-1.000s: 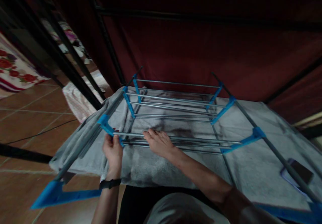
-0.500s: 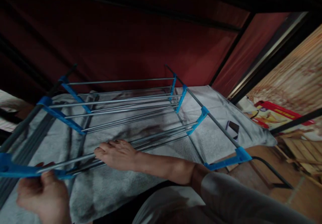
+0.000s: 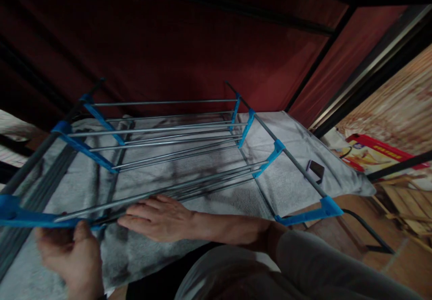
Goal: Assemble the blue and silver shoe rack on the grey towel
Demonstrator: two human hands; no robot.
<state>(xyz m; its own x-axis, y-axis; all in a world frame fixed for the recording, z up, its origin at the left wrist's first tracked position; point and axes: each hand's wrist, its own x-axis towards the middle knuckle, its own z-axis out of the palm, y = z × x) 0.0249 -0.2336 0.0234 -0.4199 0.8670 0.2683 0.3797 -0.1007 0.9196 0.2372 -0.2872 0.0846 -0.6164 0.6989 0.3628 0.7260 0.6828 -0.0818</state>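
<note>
Filling the upper half of the frame: a dark red curtain behind black poles. Spread across the middle and lower left: a grey towel, wrinkled and shadowed. Lying over it, from left edge to right of centre: a rack of grey metal rods joined by blue plastic brackets. At the lower centre: the right hand, flat and palm down, fingers apart, resting on the nearest rods. At the bottom left: the left hand, closed around the near blue bracket. Right of centre, on the towel: a small dark phone.
</note>
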